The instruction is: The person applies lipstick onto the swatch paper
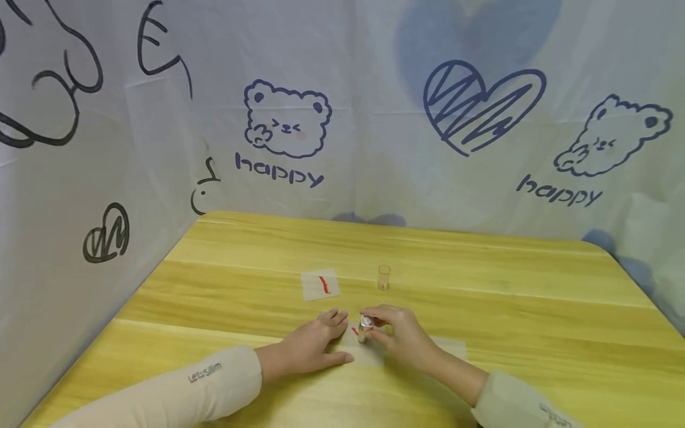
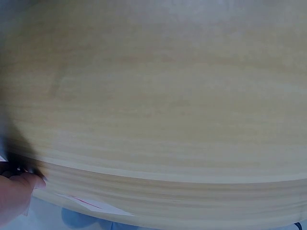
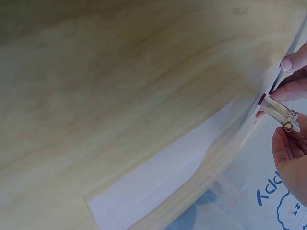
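My right hand [image 1: 405, 339] pinches a short shiny lipstick tube [image 1: 365, 326] between thumb and fingers. The tube stands over a white paper square [image 1: 369, 355], close to a short red streak on it. In the right wrist view, the lipstick [image 3: 278, 109] shows a small metal ring at its held end and a dark red end against the paper. Resting on the left part of that paper is my left hand [image 1: 310, 349], its fingers extended and thumb spread. The left wrist view shows mostly bare table.
Behind the hands lies a paper square [image 1: 314, 288] bearing a red stroke. A clear, cap-like cylinder [image 1: 383, 277] stands to its right. Another white paper [image 1: 452, 346] lies partly under the right forearm. White sheets [image 1: 353, 160] with drawings surround the wooden table [image 1: 514, 285].
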{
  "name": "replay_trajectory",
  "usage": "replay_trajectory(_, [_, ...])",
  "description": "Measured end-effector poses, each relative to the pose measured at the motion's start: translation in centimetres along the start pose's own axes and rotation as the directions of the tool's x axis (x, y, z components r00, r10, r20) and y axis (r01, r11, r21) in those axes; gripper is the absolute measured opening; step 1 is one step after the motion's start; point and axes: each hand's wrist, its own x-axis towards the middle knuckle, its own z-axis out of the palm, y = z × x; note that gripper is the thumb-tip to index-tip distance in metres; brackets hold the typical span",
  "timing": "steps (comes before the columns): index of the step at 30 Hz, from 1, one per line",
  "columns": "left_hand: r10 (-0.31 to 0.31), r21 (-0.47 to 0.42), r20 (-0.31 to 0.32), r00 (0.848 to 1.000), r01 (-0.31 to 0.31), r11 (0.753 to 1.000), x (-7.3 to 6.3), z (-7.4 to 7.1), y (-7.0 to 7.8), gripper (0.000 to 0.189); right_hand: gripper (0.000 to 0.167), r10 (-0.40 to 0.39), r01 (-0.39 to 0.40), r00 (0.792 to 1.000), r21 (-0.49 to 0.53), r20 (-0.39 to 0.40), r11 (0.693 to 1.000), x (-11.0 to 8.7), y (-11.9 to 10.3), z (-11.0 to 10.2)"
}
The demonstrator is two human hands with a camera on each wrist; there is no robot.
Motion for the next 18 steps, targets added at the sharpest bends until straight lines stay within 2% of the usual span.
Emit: replay_trajectory(18, [0.002, 0.010, -0.006, 1.000, -0.002, 1.000, 0.07, 0.10, -0.06, 0.068, 0.033, 0.012, -0.012, 1.000, 0.010, 0.004, 1.000, -0.11, -0.02, -0.02])
